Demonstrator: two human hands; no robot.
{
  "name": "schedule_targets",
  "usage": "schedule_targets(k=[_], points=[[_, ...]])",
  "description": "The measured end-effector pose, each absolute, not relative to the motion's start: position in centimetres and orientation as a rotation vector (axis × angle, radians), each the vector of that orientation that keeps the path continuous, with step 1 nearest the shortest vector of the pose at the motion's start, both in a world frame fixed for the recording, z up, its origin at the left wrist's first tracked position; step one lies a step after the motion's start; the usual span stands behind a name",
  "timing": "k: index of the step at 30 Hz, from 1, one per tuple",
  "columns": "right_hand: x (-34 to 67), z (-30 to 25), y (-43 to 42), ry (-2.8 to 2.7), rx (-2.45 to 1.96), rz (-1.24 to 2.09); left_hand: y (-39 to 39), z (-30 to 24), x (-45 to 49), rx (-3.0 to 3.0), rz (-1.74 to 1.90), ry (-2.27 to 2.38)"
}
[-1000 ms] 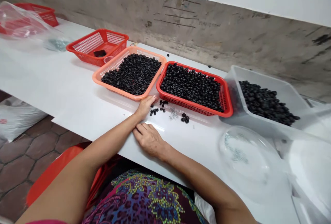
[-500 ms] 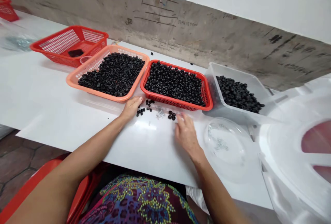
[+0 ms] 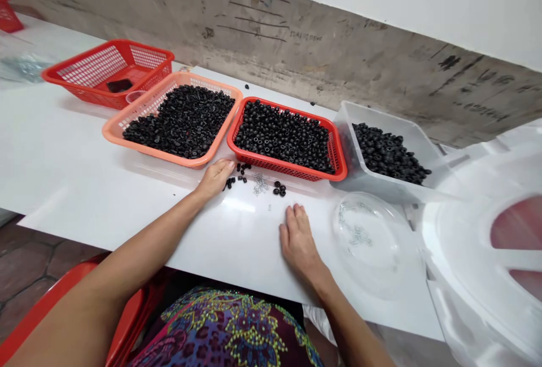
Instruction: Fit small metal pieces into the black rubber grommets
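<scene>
My left hand (image 3: 217, 178) rests on the white table beside a small group of black cylindrical pieces (image 3: 242, 170), its fingers stretched forward and partly hidden. Flat on the table lies my right hand (image 3: 298, 237), fingers extended and nothing under them that I can see. Just beyond its fingertips is a small cluster of round black beads (image 3: 279, 188). Between the two black groups sits a little pile of clear, thin pieces (image 3: 260, 184). One tiny clear piece (image 3: 270, 208) lies apart, nearer me.
Along the wall stand an orange basket (image 3: 110, 134), a red basket (image 3: 341, 175) and a clear bin (image 3: 359, 172), all holding black pieces. Another red basket (image 3: 55, 76) is farther left. A clear round lid (image 3: 339, 226) with thin pieces lies right, near a white plastic stool-like object (image 3: 449, 231).
My right hand has drawn back toward me from the round beads and settled flat. The tiny single clear piece now lies farther right. My left hand stays beside the black pieces.
</scene>
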State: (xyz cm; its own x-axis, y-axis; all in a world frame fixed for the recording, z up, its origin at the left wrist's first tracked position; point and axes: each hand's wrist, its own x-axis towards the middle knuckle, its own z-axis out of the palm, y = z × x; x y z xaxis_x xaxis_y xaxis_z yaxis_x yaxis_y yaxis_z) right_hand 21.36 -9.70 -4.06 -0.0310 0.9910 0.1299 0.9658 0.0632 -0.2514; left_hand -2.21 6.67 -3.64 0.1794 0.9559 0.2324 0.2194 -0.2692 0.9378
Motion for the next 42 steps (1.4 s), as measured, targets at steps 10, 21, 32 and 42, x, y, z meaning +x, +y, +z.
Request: schedule_targets(k=[10,21,32,42], points=[[16.2,-1.7,-7.1,-2.476,-1.711,0.348,6.4,-3.3,-2.2,1.691,1.156,1.112],[17.3,0.0,-2.8,-2.273,-1.476,0.362,6.5,-2.8,-2.5,1.799,1.068,1.101],[24.5,-2.1,-1.0,-1.576,-1.623,0.359,6.4,-2.8,-2.4,1.895,0.976,1.154],[25.9,-0.7,-1.3,-1.324,-1.710,0.295,6.3,-2.8,-2.4,1.914,1.010,1.136]])
